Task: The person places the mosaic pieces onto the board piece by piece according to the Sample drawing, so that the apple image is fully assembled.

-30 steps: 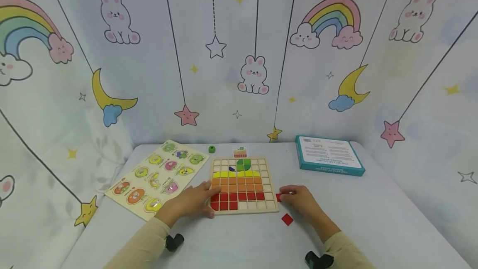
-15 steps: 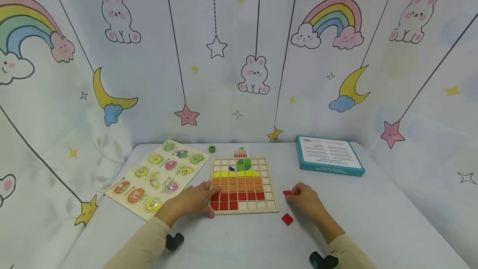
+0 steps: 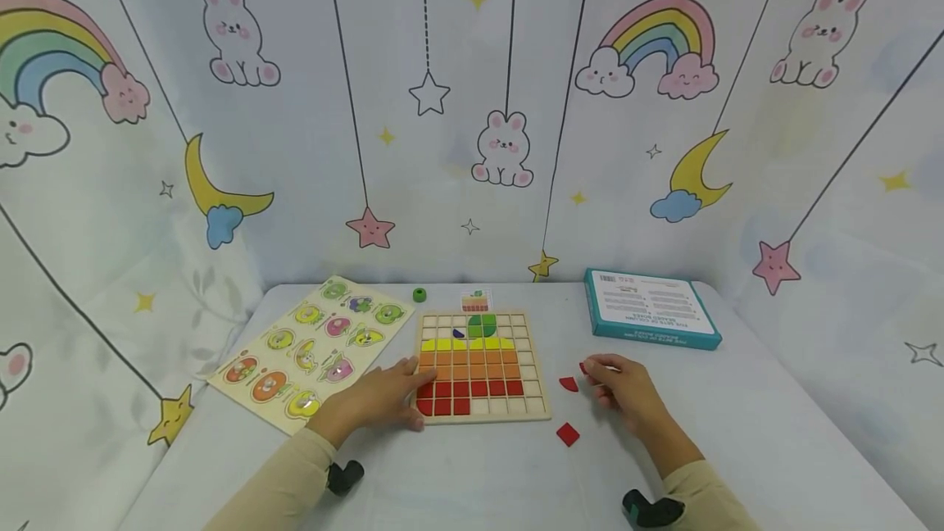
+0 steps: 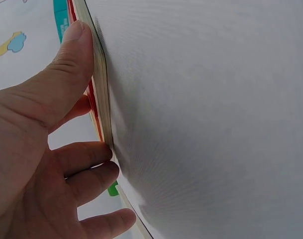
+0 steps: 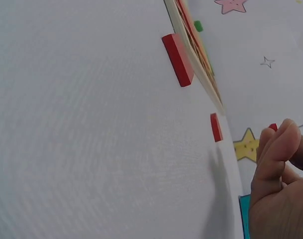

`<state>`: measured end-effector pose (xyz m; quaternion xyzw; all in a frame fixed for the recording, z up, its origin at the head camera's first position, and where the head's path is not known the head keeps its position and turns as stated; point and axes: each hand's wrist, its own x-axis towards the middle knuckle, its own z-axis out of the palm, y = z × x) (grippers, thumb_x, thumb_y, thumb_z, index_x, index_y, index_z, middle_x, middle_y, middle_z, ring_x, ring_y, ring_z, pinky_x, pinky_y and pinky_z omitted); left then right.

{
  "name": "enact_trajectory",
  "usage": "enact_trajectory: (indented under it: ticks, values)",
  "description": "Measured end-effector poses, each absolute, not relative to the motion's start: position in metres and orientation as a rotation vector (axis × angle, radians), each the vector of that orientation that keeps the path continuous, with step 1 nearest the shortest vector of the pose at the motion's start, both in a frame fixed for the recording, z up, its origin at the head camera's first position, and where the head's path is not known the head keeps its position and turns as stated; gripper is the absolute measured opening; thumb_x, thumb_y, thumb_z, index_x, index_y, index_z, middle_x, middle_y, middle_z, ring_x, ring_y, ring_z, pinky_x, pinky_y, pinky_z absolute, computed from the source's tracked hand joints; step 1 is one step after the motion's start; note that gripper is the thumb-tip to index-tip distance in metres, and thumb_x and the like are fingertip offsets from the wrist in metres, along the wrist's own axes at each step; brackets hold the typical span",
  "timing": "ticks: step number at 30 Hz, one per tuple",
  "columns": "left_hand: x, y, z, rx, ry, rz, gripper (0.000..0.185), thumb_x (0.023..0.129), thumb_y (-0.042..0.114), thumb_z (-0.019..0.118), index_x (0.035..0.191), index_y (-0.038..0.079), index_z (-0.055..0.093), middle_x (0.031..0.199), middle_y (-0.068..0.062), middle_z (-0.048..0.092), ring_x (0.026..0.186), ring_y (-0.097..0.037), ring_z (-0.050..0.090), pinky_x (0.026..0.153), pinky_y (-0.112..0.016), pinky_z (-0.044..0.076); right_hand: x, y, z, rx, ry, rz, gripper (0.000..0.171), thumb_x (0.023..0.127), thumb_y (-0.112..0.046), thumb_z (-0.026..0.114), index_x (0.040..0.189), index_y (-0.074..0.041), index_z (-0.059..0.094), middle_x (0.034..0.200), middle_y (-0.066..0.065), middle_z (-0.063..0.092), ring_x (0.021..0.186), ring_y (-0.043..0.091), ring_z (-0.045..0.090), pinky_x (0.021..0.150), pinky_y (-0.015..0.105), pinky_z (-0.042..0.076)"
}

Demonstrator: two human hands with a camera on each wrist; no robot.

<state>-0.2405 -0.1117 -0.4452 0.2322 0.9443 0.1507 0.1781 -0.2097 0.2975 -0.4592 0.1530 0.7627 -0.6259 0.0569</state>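
Observation:
A wooden grid board (image 3: 537, 410) lies flat, with red, orange, yellow and green tiles forming a picture. My left hand (image 3: 376, 396) rests at its near left corner, the index finger over the tiles and the thumb (image 4: 74, 64) against the near edge. To the right of the board, my right hand (image 3: 625, 390) pinches a small red piece (image 3: 583, 368), mostly hidden by the fingertips. Beside that hand lies a red piece with one curved side (image 3: 569, 384). A red square tile (image 3: 568, 434) lies nearer, turned cornerwise.
A fruit puzzle board (image 3: 254, 410) lies slanted on the left, partly under the left forearm. Behind the grid board are a small picture card (image 3: 476, 300) and a green ring-shaped piece (image 3: 419, 295). At the back right lies a teal-edged box (image 3: 652, 310).
My right hand has moved right and slightly away from the board, lifting a small red piece. The curved red piece now lies uncovered on the table. My left hand stays put.

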Motion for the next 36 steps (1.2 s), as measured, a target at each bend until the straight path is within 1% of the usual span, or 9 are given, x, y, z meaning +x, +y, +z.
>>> enact_trajectory:
  ticks: [4, 7, 10, 16, 22, 26, 29, 32, 36]
  values:
    - [-0.24, -0.111, -0.444, 0.664, 2.667, 0.428, 0.081, 0.081, 0.043, 0.084, 0.152, 0.028, 0.049, 0.163, -0.014, 0.036, 0.151, -0.034, 0.033, 0.118, -0.064, 0.03, -0.212, 0.298, -0.456, 0.468, 2.268, -1.95, 0.053, 0.099, -0.032, 0.068, 0.145, -0.009, 0.052, 0.116, 0.01, 0.072, 0.075, 0.015, 0.061, 0.067, 0.019, 0.055]
    - [-0.24, -0.111, -0.444, 0.668, 2.668, 0.426, 0.08, 0.081, 0.043, 0.084, 0.152, 0.027, 0.05, 0.163, -0.014, 0.036, 0.151, -0.033, 0.033, 0.118, -0.064, 0.03, -0.213, 0.294, -0.45, 0.449, 2.243, -1.988, 0.053, 0.1, -0.029, 0.067, 0.147, -0.012, 0.05, 0.117, 0.011, 0.071, 0.074, 0.014, 0.061, 0.066, 0.018, 0.054]
    - [-0.24, -0.111, -0.444, 0.669, 2.671, 0.424, 0.08, 0.081, 0.043, 0.084, 0.152, 0.027, 0.05, 0.163, -0.013, 0.036, 0.151, -0.033, 0.033, 0.118, -0.064, 0.029, -0.214, 0.287, -0.443, 0.414, 2.223, -2.032, 0.054, 0.101, -0.028, 0.065, 0.149, -0.012, 0.047, 0.116, 0.011, 0.07, 0.071, 0.013, 0.059, 0.064, 0.017, 0.052]
    - [-0.24, -0.112, -0.444, 0.68, 2.674, 0.424, 0.08, 0.081, 0.043, 0.083, 0.152, 0.026, 0.049, 0.163, -0.014, 0.036, 0.151, -0.034, 0.032, 0.119, -0.064, 0.029, -0.219, 0.264, -0.432, 0.36, 2.219, -2.066, 0.05, 0.101, -0.025, 0.065, 0.145, -0.009, 0.048, 0.113, 0.009, 0.071, 0.069, 0.014, 0.058, 0.061, 0.017, 0.049]
    - [-0.239, -0.112, -0.444, 0.665, 2.669, 0.435, 0.08, 0.081, 0.043, 0.083, 0.152, 0.026, 0.05, 0.163, -0.014, 0.037, 0.151, -0.034, 0.034, 0.118, -0.064, 0.03, -0.224, 0.235, -0.435, 0.318, 2.186, -2.042, 0.046, 0.099, -0.022, 0.067, 0.142, -0.01, 0.053, 0.122, 0.019, 0.07, 0.065, 0.015, 0.055, 0.057, 0.018, 0.046]
    - [-0.238, -0.112, -0.444, 0.66, 2.665, 0.441, 0.08, 0.081, 0.044, 0.083, 0.152, 0.026, 0.05, 0.163, -0.014, 0.037, 0.15, -0.034, 0.035, 0.118, -0.064, 0.03, -0.225, 0.212, -0.444, 0.244, 2.174, -1.999, 0.042, 0.098, -0.017, 0.068, 0.137, -0.009, 0.058, 0.11, 0.019, 0.071, 0.062, 0.015, 0.053, 0.052, 0.019, 0.042]
    - [-0.238, -0.112, -0.444, 0.665, 2.664, 0.444, 0.08, 0.082, 0.044, 0.083, 0.152, 0.026, 0.05, 0.163, -0.014, 0.037, 0.151, -0.034, 0.034, 0.118, -0.064, 0.03, -0.222, 0.194, -0.452, 0.168, 2.204, -1.883, 0.039, 0.094, -0.017, 0.072, 0.132, -0.009, 0.063, 0.098, 0.015, 0.065, 0.062, 0.016, 0.052, 0.051, 0.02, 0.041]
    - [-0.238, -0.113, -0.444, 0.675, 2.664, 0.445, 0.08, 0.082, 0.043, 0.083, 0.152, 0.026, 0.05, 0.163, -0.014, 0.037, 0.151, -0.033, 0.033, 0.119, -0.063, 0.029, -0.219, 0.177, -0.46, 0.06, 2.333, -1.661, 0.035, 0.089, -0.018, 0.078, 0.122, -0.011, 0.068, 0.09, 0.008, 0.058, 0.067, 0.018, 0.053, 0.054, 0.023, 0.043]
    - [-0.24, -0.113, -0.444, 0.677, 2.665, 0.444, 0.08, 0.082, 0.044, 0.083, 0.153, 0.026, 0.049, 0.163, -0.014, 0.036, 0.152, -0.033, 0.032, 0.119, -0.063, 0.028, -0.215, 0.16, -0.466, -0.099, 2.555, -1.38, 0.025, 0.083, -0.015, 0.082, 0.106, -0.012, 0.073, 0.081, 0.003, 0.057, 0.074, 0.017, 0.054, 0.058, 0.026, 0.044]
